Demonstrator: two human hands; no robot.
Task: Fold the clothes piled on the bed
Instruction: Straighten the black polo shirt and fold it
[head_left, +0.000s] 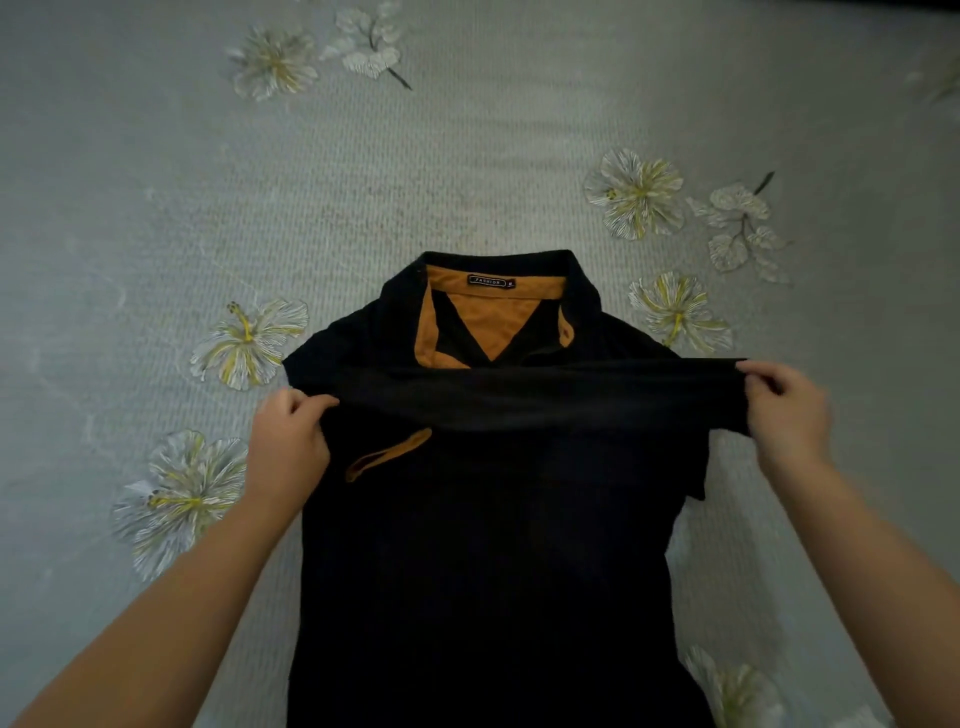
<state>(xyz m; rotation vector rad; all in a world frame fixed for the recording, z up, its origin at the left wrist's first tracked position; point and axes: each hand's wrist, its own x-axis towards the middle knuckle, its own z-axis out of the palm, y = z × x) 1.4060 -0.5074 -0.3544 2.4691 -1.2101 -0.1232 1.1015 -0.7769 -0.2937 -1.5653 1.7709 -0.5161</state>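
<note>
A black polo shirt (493, 545) with orange collar lining and an orange trim strip lies on the bed, collar (493, 291) pointing away from me. A band of its black fabric is stretched sideways across the chest, just below the collar opening. My left hand (288, 447) pinches the left end of that band. My right hand (784, 410) pinches the right end, lifted a little off the bed. Both forearms reach in from the bottom corners.
The bed is covered by a pale grey-green sheet (467, 156) printed with white and yellow flowers. Flat open sheet extends beyond the collar and to both sides of the shirt. No other clothes are in view.
</note>
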